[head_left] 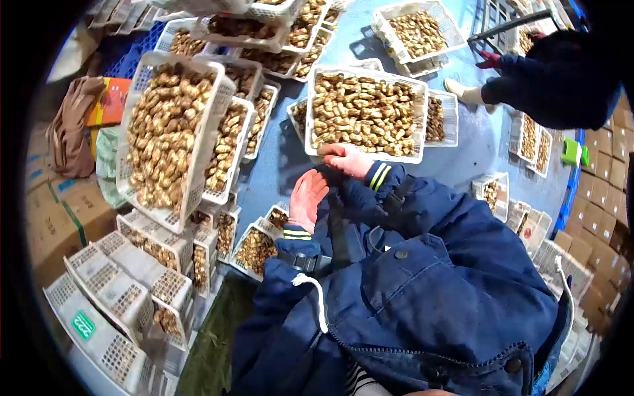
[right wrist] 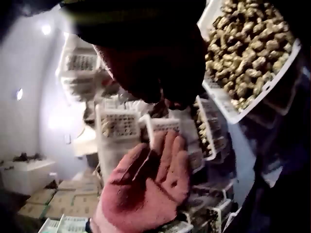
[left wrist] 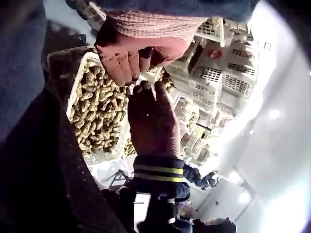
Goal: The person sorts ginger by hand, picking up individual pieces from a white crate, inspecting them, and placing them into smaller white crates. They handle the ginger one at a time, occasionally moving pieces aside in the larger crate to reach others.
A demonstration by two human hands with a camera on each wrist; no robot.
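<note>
Both hands wear pinkish-red gloves and hold nothing that shows. My left hand [head_left: 307, 201] is raised before the jacket, palm turned inward, fingers relaxed; the right wrist view shows its palm bare of any object. Close by, my right hand [head_left: 349, 161] has its fingertips near the front left corner of a white plastic crate [head_left: 370, 153]. Knobbly brown-and-cream produce pieces [head_left: 370, 112] fill that crate. In the left wrist view the fingers of the right hand [left wrist: 153, 121] point towards the left hand [left wrist: 141, 53], which lies loosely bent.
At the left, a tilted full crate [head_left: 165, 132] tops a stack, with several more crates [head_left: 105, 284] below. Another filled crate [head_left: 419, 36] stands farther back on the blue floor [head_left: 462, 162]. A person [head_left: 555, 79] in dark clothes is at the right, beside a metal frame [head_left: 508, 26].
</note>
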